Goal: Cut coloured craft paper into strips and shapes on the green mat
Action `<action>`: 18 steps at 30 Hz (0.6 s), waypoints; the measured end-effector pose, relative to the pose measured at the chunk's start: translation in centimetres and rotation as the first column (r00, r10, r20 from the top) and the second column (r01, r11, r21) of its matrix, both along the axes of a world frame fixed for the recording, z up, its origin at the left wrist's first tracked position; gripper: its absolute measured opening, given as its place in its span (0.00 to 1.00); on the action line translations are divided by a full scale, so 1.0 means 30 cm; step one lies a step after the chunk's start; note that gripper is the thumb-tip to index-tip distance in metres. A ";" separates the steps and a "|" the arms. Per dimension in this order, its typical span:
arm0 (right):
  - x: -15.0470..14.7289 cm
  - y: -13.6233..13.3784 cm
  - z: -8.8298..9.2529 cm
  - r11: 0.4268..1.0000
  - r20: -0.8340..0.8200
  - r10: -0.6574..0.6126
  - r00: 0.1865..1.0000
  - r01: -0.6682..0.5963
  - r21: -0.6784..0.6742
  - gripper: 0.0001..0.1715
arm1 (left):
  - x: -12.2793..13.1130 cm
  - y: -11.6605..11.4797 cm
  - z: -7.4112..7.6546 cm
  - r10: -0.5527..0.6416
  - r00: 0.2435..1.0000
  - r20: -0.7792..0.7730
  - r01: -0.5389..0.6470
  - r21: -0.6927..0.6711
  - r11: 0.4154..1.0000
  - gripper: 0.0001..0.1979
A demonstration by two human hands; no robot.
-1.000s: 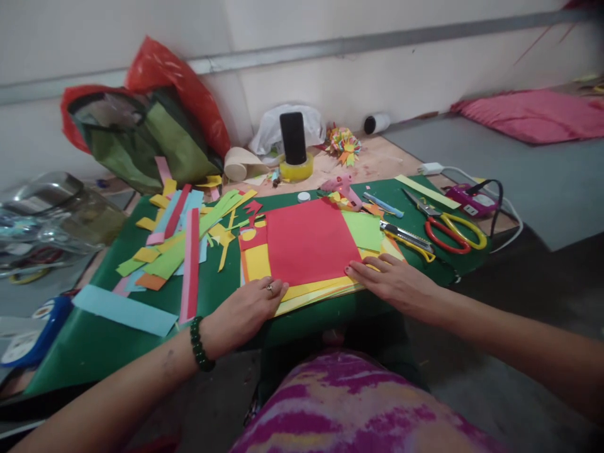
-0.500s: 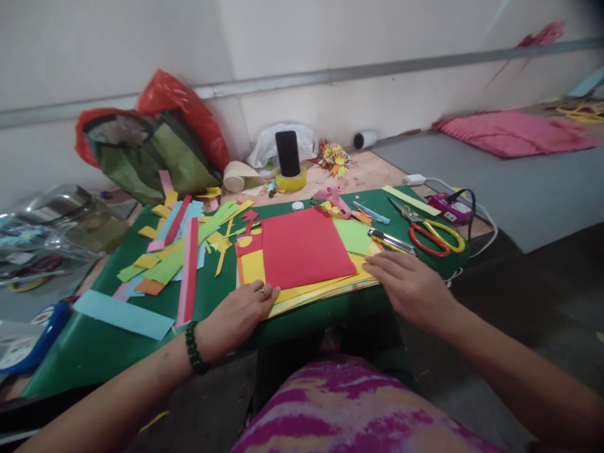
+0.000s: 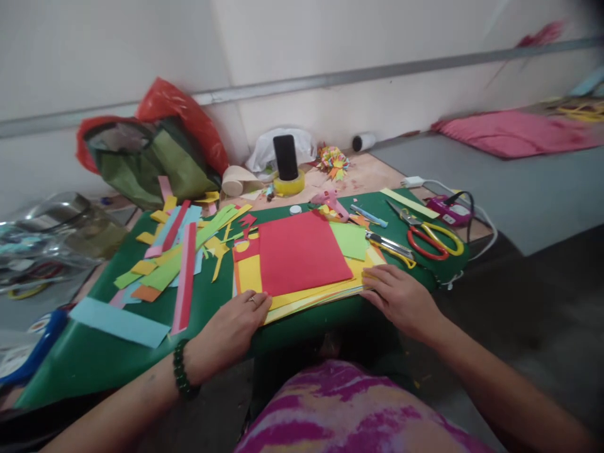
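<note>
A stack of coloured paper (image 3: pixel 302 302), mostly yellow on top, lies at the table's front edge. On it rests a square red sheet (image 3: pixel 304 255), with a lime green piece (image 3: pixel 350 240) at its right. My left hand (image 3: pixel 243 316) grips the stack's front left corner, its fingertips touching the red sheet. At the front right corner, my right hand (image 3: pixel 399 297) has its fingers on the stack and its thumb at the edge. The undersides of both grips are hidden. A box cutter (image 3: pixel 389 244) lies just beyond my right hand, partly on the stack.
Cut paper strips (image 3: pixel 184 270) cover the left of the green tabletop (image 3: pixel 94 365). Scissors (image 3: pixel 425 233), a pink glue gun (image 3: pixel 334 204) and a purple device with cables (image 3: pixel 450 209) lie to the right. Behind stand a phone (image 3: pixel 285 157) on a tape roll (image 3: pixel 289 184) and bags (image 3: pixel 151 151).
My left hand has shifted slightly left and nearer along the stack's corner. My right hand has closed in on the front right edge. The camera view has moved a little.
</note>
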State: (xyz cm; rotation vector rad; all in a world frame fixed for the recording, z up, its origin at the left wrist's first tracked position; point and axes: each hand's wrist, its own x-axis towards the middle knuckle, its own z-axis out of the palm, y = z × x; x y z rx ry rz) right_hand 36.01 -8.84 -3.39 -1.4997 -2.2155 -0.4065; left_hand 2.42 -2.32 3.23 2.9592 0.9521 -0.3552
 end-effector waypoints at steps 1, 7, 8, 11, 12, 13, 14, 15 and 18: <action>0.026 -0.003 0.013 0.999 -0.024 -0.045 0.999 0.045 0.024 0.15 | 0.006 0.006 0.010 0.000 1.000 -0.016 0.000 -0.005 1.000 0.23; 0.155 0.069 0.046 0.881 0.009 -0.471 0.882 0.471 -0.045 0.16 | 0.140 0.047 0.030 -0.054 0.994 0.100 0.045 0.086 0.995 0.15; 0.160 0.091 0.041 0.850 0.044 -0.514 0.857 0.516 -0.110 0.16 | 0.169 0.056 0.015 -0.102 0.984 0.145 0.091 0.086 0.992 0.17; 0.160 0.138 0.032 0.784 0.117 -0.558 0.822 0.568 -0.251 0.14 | 0.229 0.092 -0.056 -0.238 0.951 0.197 0.234 0.048 0.971 0.23; 0.163 0.139 0.035 0.775 0.119 -0.563 0.818 0.573 -0.268 0.13 | 0.238 0.104 -0.081 -0.258 0.947 0.192 0.260 0.011 0.965 0.25; 0.170 0.129 0.040 0.766 0.109 -0.575 0.811 0.581 -0.274 0.12 | 0.242 0.115 -0.105 -0.260 0.948 0.186 0.270 -0.031 0.962 0.27; 0.181 0.108 0.049 0.753 0.083 -0.600 0.796 0.597 -0.278 0.13 | 0.241 0.124 -0.125 -0.253 0.951 0.179 0.269 -0.072 0.960 0.29; 0.193 0.079 0.058 0.735 0.045 -0.632 0.773 0.617 -0.283 0.14 | 0.238 0.129 -0.141 -0.239 0.955 0.175 0.259 -0.108 0.960 0.31; 0.219 -0.043 0.086 0.669 -0.148 -0.736 0.660 0.679 -0.302 0.20 | 0.227 0.130 -0.165 -0.207 0.963 0.175 0.236 -0.169 0.957 0.36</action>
